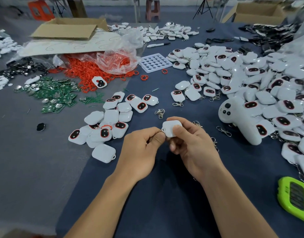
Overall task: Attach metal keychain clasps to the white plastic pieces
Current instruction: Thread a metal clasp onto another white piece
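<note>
Centrally, the white plastic piece is held above the worktop, just in front of the person, plain face up, with its small corner loop turned to the left. The right hand grips it, thumb on the upper face and fingers curled beneath, which steadies the piece and leaves the loop exposed. The left hand pinches a metal clasp between thumb and forefinger at that loop. Only a sliver of the ring shows, so whether it has entered the loop cannot be told. The two hands meet closely, presumably so that the ring can be worked on with fine control. Spare clasps lie loose on the cloth just beyond the hands, within easy reach. A small cluster of pieces sits to the left. Judging by their bare loops, it serves as the supply. The large heap to the right, many of its pieces carrying clasps, appears to collect finished work. A white handheld controller rests against that heap. Farther off lie parts for other stages: orange-red rings spilling from a plastic bag, green circuit boards, a white perforated tray and an open cardboard box. A green device sits at the right edge.
</note>
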### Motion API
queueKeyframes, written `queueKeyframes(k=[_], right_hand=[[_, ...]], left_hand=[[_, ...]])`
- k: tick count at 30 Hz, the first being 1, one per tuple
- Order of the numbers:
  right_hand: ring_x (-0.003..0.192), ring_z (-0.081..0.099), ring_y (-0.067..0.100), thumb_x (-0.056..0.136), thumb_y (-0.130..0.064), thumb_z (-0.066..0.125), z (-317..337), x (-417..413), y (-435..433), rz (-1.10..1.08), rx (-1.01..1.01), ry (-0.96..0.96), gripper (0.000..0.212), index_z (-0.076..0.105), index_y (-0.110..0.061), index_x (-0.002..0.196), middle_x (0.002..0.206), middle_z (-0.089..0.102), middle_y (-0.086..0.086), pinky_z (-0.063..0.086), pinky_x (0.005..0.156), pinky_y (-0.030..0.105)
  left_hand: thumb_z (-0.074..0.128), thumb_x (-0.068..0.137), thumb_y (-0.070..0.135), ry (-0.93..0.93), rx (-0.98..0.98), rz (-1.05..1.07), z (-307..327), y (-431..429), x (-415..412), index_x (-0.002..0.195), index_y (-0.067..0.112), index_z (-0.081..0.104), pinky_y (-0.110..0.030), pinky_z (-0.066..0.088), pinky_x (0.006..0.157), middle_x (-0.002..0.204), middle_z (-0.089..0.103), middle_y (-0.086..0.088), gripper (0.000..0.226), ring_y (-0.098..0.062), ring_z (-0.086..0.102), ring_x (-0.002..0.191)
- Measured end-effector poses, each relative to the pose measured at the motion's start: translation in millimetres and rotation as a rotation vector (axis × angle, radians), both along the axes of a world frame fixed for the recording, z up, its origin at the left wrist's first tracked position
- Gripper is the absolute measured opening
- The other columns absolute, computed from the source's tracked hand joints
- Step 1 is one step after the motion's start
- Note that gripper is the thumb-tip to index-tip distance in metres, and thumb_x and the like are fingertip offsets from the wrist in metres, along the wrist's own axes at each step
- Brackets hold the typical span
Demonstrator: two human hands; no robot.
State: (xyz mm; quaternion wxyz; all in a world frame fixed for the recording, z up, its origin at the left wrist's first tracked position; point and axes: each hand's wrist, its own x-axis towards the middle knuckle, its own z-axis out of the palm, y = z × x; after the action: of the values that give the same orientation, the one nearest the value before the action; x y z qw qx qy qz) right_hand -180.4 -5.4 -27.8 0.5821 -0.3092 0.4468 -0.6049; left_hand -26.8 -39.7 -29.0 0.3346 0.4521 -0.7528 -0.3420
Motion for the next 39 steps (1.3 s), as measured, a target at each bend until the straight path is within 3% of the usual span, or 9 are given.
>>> queueKeyframes(k=[5,9,13,17,20,26,30,35,39], right_hand=[[0.050,0.051,0.015,0.103,0.002,0.051,-1.2,2.7,-0.1,-0.030,-0.022,0.092,0.024,0.070,-0.011,0.109,0.077,0.070,0.003,0.039,0.048,0.023],[0.052,0.052,0.015,0.100,0.004,0.053,-2.6,3.1,0.7,-0.069,-0.027,0.177,0.028,0.073,-0.014,0.107,0.081,0.071,0.002,0.040,0.049,0.023],[0.052,0.052,0.013,0.099,0.004,0.056,-3.2,5.5,2.0,-0.073,-0.026,0.229,0.028,0.074,-0.015,0.108,0.080,0.071,0.001,0.043,0.049,0.020],[0.052,0.051,0.014,0.102,0.003,0.052,-1.2,2.6,0.5,-0.066,-0.004,0.113,0.027,0.072,-0.013,0.109,0.081,0.071,0.003,0.040,0.049,0.023],[0.050,0.051,0.014,0.104,-0.001,0.051,-0.1,0.5,0.9,-0.028,-0.009,0.001,0.025,0.072,-0.013,0.108,0.078,0.071,0.006,0.039,0.047,0.022],[0.051,0.050,0.015,0.104,-0.007,0.051,1.1,0.0,0.8,0.078,0.008,-0.124,0.027,0.076,-0.015,0.106,0.070,0.066,0.010,0.041,0.053,0.023],[0.050,0.049,0.016,0.102,-0.008,0.052,1.4,1.1,0.2,0.094,0.016,-0.191,0.027,0.078,-0.015,0.104,0.076,0.066,0.012,0.041,0.055,0.025],[0.051,0.048,0.015,0.103,-0.008,0.052,1.9,1.5,0.2,0.051,0.035,-0.183,0.022,0.073,-0.012,0.111,0.078,0.068,0.010,0.042,0.056,0.024],[0.054,0.047,0.016,0.103,-0.004,0.054,1.8,5.7,1.1,0.022,0.009,-0.106,0.021,0.072,-0.011,0.111,0.082,0.069,0.009,0.042,0.051,0.022]], left_hand=[[0.057,0.095,0.028,-0.022,-0.014,0.058,-0.7,1.0,0.7,0.062,0.015,0.048,-0.025,0.031,0.053,0.054,0.040,0.007,0.036,-0.008,0.037,0.054],[0.058,0.097,0.020,-0.240,-0.131,0.116,-4.4,1.8,-4.0,0.062,0.016,0.049,-0.031,0.036,0.058,0.058,0.049,0.003,0.036,-0.017,0.048,0.064],[0.056,0.095,0.017,-0.382,-0.213,0.132,-5.7,3.1,-5.8,0.064,0.017,0.053,-0.035,0.037,0.062,0.059,0.051,0.003,0.031,-0.018,0.047,0.065],[0.057,0.100,0.028,-0.155,-0.068,0.086,-3.7,0.3,-3.1,0.068,0.023,0.053,-0.023,0.034,0.054,0.059,0.050,0.007,0.032,-0.010,0.046,0.060],[0.055,0.098,0.039,0.021,0.026,0.002,-2.4,-2.3,0.5,0.076,0.025,0.065,-0.021,0.032,0.053,0.063,0.052,-0.001,0.028,-0.005,0.040,0.056],[0.054,0.093,0.037,0.143,0.098,-0.093,-0.8,-5.4,5.9,0.070,0.032,0.065,-0.014,0.029,0.050,0.050,0.045,0.015,0.027,-0.003,0.038,0.050],[0.061,0.086,0.046,0.244,0.110,0.000,-3.0,-6.5,6.1,0.077,0.037,0.074,-0.019,0.033,0.054,0.056,0.043,-0.004,0.018,-0.009,0.039,0.057],[0.068,0.086,0.034,0.280,0.114,0.018,-0.6,-5.1,4.2,0.083,0.040,0.078,-0.015,0.033,0.053,0.055,0.037,0.008,0.012,-0.008,0.035,0.054],[0.064,0.086,0.031,0.244,0.104,0.080,1.5,-2.2,5.5,0.073,0.025,0.075,-0.024,0.034,0.051,0.057,0.044,-0.008,0.018,-0.011,0.037,0.054]])
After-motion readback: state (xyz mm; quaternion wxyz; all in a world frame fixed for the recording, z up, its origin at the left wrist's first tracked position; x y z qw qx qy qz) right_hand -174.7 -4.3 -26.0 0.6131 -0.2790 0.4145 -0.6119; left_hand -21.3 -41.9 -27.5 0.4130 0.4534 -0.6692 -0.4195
